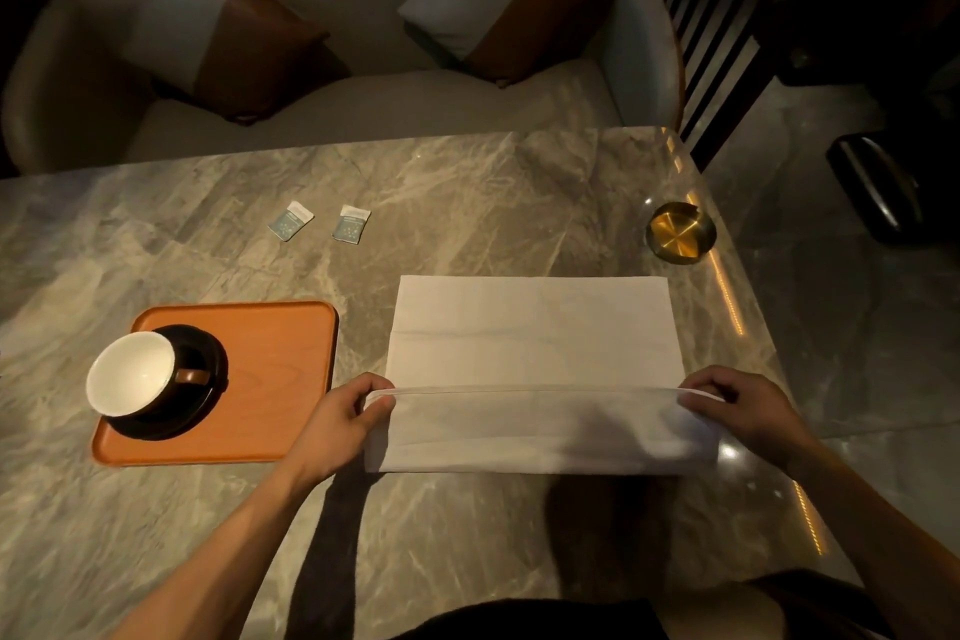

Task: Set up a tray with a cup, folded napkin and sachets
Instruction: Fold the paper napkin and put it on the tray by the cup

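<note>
napkin (pixel 535 327) flat on counter (pixel 467 192), long axis 9–3 o'clock | left hand (pixel 343 418), right hand (pixel 748 411) each pinch a near corner, edge lifted | fold likely runs toward 12 | tray (pixel 291 327) at 9, nearer left hand

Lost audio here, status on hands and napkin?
Left hand and right hand pinching napkin corners, mid-fold. Cup on tray. Sachets still on table. Nothing obstructing.

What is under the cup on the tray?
A dark saucer sits under the cup, and both rest on the orange tray. The cup hides the saucer's centre, and the saucer hides the tray surface beneath it.
</note>
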